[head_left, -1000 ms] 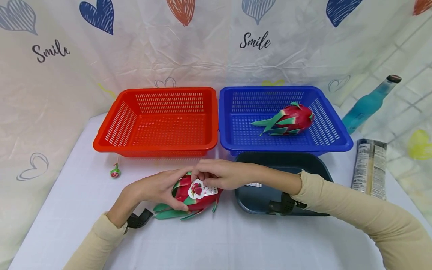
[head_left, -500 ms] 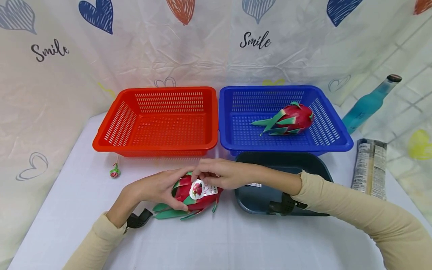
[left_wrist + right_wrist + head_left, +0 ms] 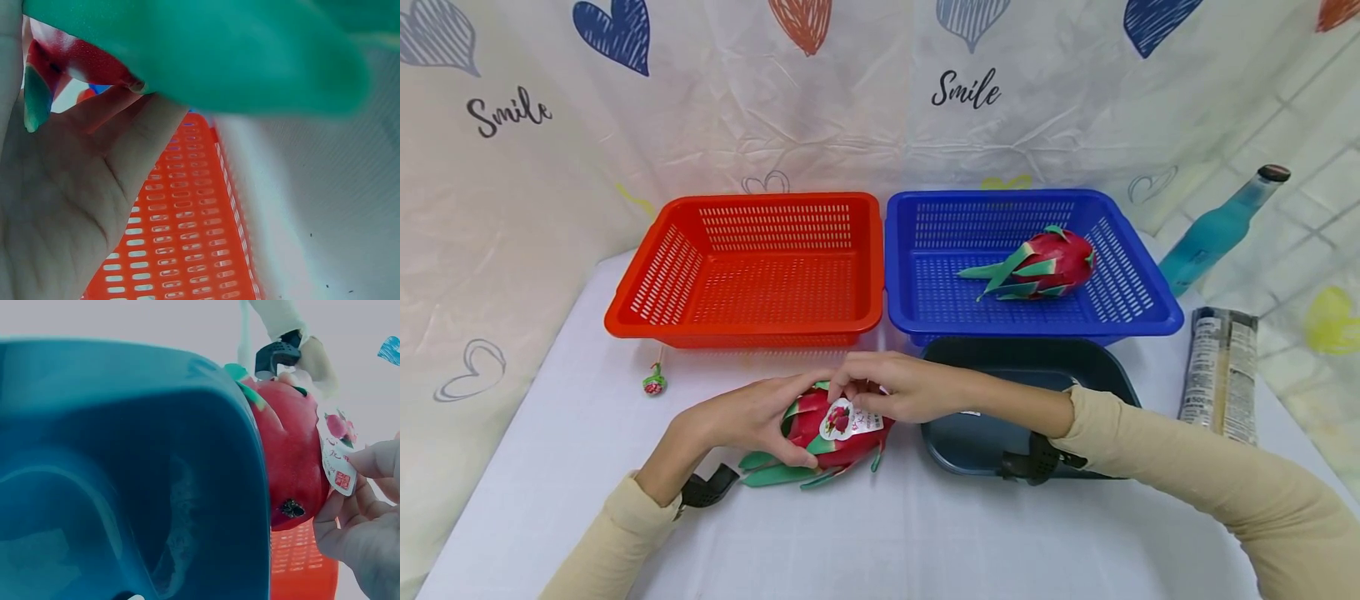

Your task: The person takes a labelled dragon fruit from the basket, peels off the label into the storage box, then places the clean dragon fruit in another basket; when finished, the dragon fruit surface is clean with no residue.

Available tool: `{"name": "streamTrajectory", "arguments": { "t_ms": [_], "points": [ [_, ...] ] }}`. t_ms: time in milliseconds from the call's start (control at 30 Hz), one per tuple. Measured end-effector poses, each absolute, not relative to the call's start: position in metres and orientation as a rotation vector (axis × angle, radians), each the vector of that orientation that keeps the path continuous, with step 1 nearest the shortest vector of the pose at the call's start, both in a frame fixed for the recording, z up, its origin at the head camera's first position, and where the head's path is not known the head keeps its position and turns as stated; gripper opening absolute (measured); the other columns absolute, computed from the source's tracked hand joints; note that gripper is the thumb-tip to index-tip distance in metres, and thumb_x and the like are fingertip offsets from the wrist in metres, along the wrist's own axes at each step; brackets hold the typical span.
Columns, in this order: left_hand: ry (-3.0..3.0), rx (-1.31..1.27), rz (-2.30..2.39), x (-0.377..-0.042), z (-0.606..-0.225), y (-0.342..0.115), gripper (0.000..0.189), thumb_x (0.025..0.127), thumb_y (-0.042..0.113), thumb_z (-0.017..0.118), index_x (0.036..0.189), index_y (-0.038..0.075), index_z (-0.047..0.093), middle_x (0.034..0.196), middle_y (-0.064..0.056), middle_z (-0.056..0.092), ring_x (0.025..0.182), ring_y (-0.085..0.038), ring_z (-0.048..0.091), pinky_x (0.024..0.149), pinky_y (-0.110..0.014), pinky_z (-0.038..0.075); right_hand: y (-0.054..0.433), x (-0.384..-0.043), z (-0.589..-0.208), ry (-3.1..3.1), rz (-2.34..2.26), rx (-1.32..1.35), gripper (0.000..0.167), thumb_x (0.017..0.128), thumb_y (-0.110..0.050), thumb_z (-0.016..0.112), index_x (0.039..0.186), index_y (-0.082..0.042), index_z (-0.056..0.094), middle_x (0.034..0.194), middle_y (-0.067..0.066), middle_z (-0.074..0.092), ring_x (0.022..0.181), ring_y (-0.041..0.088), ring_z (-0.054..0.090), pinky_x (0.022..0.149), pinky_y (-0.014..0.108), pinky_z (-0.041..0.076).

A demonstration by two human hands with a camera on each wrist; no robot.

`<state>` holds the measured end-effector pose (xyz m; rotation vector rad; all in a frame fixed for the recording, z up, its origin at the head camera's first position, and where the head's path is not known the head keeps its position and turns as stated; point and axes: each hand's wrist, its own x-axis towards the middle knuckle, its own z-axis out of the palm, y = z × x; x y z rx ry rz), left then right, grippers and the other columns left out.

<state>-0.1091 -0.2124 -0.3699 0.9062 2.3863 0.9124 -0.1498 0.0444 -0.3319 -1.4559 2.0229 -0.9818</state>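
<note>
On the white cloth, front centre-left in the head view, lies a red dragon fruit with green leaf tips. My left hand grips it from the left, thumb at the near side and fingers over the far side. Its long green leaf fills the top of the left wrist view. A white printed label sits on top of the fruit. My right hand pinches that label's end between thumb and fingers. In the right wrist view the label curves away from the fruit's side at the pinched end.
Behind the hands stand a red basket and a blue basket with another dragon fruit. A dark tray lies under my right forearm. At right are a blue bottle and a packet; a small lollipop is left.
The right forearm has shifted slightly and covers more of the white sticker in the dark tray. Both hands keep their holds; the fruit stays in place.
</note>
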Motion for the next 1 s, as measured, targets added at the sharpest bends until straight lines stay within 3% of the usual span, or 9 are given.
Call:
{"name": "streamTrajectory", "arguments": {
  "t_ms": [367, 600, 833, 1000],
  "points": [
    [2.397, 0.904, 0.897, -0.109, -0.369, -0.2118, 0.095, 0.069, 0.049, 0.084, 0.145, 0.042, 0.027, 0.132, 0.015, 0.051, 0.119, -0.003, 0.051, 0.093, -0.025, 0.053, 0.0466, -0.1488, -0.3316, 2.021, -0.992, -1.444, 0.022, 0.096, -0.006, 0.055, 0.117, -0.009, 0.056, 0.102, 0.003, 0.055, 0.098, 0.011, 0.052, 0.086, 0.022, 0.053],
    [2.384, 0.89, 0.875, -0.1088, -0.3678, -0.2132, 0.1, 0.072, 0.046, 0.083, 0.15, 0.036, 0.021, 0.137, 0.008, 0.049, 0.124, -0.011, 0.05, 0.091, -0.025, 0.054, 0.0465, -0.1541, -0.3323, 2.017, -1.123, -1.276, 0.022, 0.097, -0.007, 0.052, 0.118, -0.008, 0.056, 0.114, 0.007, 0.059, 0.104, 0.016, 0.054, 0.085, 0.025, 0.056],
    [2.39, 0.895, 0.887, -0.1088, -0.3682, -0.2118, 0.1, 0.07, 0.048, 0.084, 0.148, 0.04, 0.023, 0.136, 0.012, 0.049, 0.123, -0.008, 0.049, 0.09, -0.024, 0.054, 0.0466, -0.1541, -0.3326, 2.01, -1.139, -1.258, 0.022, 0.095, -0.007, 0.056, 0.117, -0.007, 0.056, 0.109, 0.008, 0.059, 0.103, 0.016, 0.055, 0.087, 0.027, 0.056],
    [2.394, 0.883, 0.886, -0.108, -0.3681, -0.2113, 0.099, 0.069, 0.048, 0.084, 0.147, 0.043, 0.023, 0.136, 0.015, 0.047, 0.124, -0.005, 0.047, 0.089, -0.022, 0.053, 0.0489, -0.1549, -0.3321, 1.988, -1.157, -1.213, 0.021, 0.096, -0.007, 0.055, 0.117, -0.006, 0.055, 0.106, 0.007, 0.056, 0.103, 0.015, 0.053, 0.086, 0.022, 0.054]
  ]
}}
